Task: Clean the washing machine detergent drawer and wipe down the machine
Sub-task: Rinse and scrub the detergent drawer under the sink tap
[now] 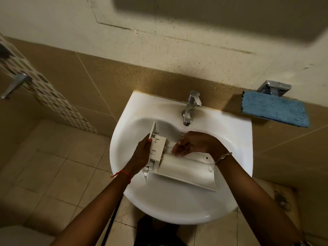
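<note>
Over sink (177, 210) | left hand (143, 153) grips drawer (186, 171) by its end | right hand (193, 144) fingers curled inside it, grip unclear | blue cloth (275, 107) beside tap

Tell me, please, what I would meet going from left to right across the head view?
Metal lever handle on the tiled wall → left hand, gripping the detergent drawer → tap → blue cloth. The right hand overlaps tap and drawer, so I left it out.
</note>
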The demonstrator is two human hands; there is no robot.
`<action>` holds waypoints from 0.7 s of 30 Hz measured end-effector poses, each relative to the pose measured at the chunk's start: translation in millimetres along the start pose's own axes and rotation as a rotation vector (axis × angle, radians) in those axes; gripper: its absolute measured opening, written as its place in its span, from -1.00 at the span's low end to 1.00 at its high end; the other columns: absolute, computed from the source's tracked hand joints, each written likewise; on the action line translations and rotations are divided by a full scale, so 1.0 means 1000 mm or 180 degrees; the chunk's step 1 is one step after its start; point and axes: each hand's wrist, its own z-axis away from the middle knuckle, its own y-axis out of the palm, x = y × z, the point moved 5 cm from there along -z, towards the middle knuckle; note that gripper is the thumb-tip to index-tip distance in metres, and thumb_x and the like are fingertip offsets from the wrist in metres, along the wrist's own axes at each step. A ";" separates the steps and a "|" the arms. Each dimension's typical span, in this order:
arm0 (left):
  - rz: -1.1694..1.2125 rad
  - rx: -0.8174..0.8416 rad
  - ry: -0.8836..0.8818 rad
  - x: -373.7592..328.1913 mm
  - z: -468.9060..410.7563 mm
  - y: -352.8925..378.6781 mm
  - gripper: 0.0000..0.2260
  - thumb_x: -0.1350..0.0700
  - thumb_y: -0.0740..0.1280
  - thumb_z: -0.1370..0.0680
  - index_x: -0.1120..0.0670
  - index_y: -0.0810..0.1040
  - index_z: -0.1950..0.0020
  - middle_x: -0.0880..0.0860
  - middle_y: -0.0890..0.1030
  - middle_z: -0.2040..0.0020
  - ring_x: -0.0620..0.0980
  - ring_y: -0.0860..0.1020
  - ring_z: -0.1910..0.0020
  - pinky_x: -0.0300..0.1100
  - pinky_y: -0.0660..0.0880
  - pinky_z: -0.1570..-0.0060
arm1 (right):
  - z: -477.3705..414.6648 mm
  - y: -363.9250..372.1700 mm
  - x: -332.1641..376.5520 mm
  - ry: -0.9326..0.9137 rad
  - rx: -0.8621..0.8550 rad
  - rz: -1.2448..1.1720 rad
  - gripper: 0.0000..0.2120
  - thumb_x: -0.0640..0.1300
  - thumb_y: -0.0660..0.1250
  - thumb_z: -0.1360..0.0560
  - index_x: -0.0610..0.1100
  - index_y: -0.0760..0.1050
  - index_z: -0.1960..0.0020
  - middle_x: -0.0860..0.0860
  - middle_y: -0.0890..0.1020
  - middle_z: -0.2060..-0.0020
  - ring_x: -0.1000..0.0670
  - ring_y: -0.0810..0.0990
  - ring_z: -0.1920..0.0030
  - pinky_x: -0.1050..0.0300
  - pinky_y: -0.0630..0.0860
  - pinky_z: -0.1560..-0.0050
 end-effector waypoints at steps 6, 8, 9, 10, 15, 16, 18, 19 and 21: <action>0.0031 -0.0068 -0.0004 0.001 -0.001 0.000 -0.70 0.15 -0.01 -0.66 0.17 0.40 -0.29 0.08 0.57 -0.02 -0.20 0.57 0.12 -0.48 0.50 0.17 | 0.003 -0.033 0.007 -0.0414 -0.0808 -0.1324 -0.77 -0.29 0.07 -0.60 -0.34 0.48 0.07 -0.21 0.57 0.18 -0.12 0.55 0.14 0.08 0.48 0.01; 0.0031 -0.0085 -0.0005 0.001 0.000 -0.001 -0.70 0.15 -0.01 -0.66 0.17 0.39 -0.30 0.07 0.56 -0.04 -0.19 0.55 0.08 -0.48 0.50 0.15 | -0.005 -0.037 0.011 -0.0640 -0.0741 -0.2087 -0.75 -0.29 0.06 -0.60 -0.35 0.48 0.07 -0.22 0.61 0.21 -0.15 0.56 0.09 0.02 0.52 -0.02; 0.0024 -0.0090 -0.0005 0.001 0.000 -0.001 -0.70 0.15 -0.01 -0.66 0.16 0.39 -0.31 0.06 0.56 -0.05 -0.19 0.55 0.07 -0.49 0.49 0.14 | -0.010 -0.035 0.013 -0.0722 -0.0636 -0.2443 -0.75 -0.29 0.05 -0.60 -0.36 0.47 0.05 -0.23 0.62 0.20 -0.17 0.56 0.07 0.01 0.56 0.02; 0.0016 -0.0087 -0.0014 0.002 0.000 -0.001 -0.70 0.14 -0.01 -0.66 0.15 0.39 -0.31 0.06 0.56 -0.06 -0.19 0.55 0.06 -0.49 0.49 0.14 | -0.014 -0.033 0.016 -0.0798 -0.0515 -0.2763 -0.75 -0.28 0.04 -0.60 -0.37 0.46 0.04 -0.24 0.61 0.18 -0.17 0.56 0.06 0.01 0.60 0.08; 0.0023 -0.0073 -0.0042 0.005 -0.002 -0.002 -0.71 0.13 -0.01 -0.66 0.13 0.40 -0.28 0.07 0.58 -0.05 -0.14 0.57 0.05 -0.42 0.53 0.11 | -0.033 -0.020 0.023 -0.0884 -0.0282 -0.3470 -0.68 -0.32 0.00 -0.58 -0.36 0.50 0.16 -0.23 0.62 0.30 -0.16 0.57 0.15 0.00 0.63 0.30; 0.0037 -0.0073 -0.0042 0.004 -0.003 -0.002 -0.73 0.13 -0.01 -0.65 0.10 0.41 -0.25 0.05 0.58 -0.02 -0.18 0.58 0.08 -0.43 0.53 0.12 | -0.034 -0.019 0.022 -0.0829 -0.0244 -0.3344 -0.63 -0.31 0.01 -0.58 -0.36 0.53 0.22 -0.22 0.63 0.34 -0.16 0.61 0.20 0.01 0.63 0.29; 0.0064 -0.0056 0.0008 0.003 -0.002 -0.001 -0.75 0.15 -0.01 -0.66 0.05 0.42 -0.20 -0.03 0.60 0.04 -0.28 0.60 0.15 -0.46 0.52 0.16 | -0.031 -0.021 0.012 -0.0475 -0.0310 -0.2710 -0.58 -0.29 0.02 -0.59 -0.36 0.55 0.28 -0.22 0.65 0.37 -0.17 0.63 0.25 -0.03 0.61 0.20; 0.0060 -0.0036 0.0043 0.003 -0.002 -0.001 -0.74 0.16 -0.01 -0.66 0.05 0.43 -0.20 -0.06 0.60 0.06 -0.32 0.60 0.16 -0.47 0.51 0.17 | -0.025 -0.025 0.005 -0.0193 -0.0446 -0.2183 -0.62 -0.29 0.03 -0.59 -0.37 0.53 0.26 -0.22 0.64 0.39 -0.18 0.61 0.23 -0.06 0.57 0.14; 0.0020 0.0001 0.0086 0.004 -0.001 -0.001 -0.72 0.16 -0.01 -0.66 0.10 0.41 -0.27 -0.05 0.60 0.04 -0.31 0.60 0.13 -0.47 0.50 0.15 | -0.007 -0.042 -0.005 0.0231 -0.0998 -0.0724 -0.69 -0.31 0.06 -0.56 -0.38 0.48 0.25 -0.23 0.61 0.40 -0.17 0.55 0.26 0.01 0.51 0.17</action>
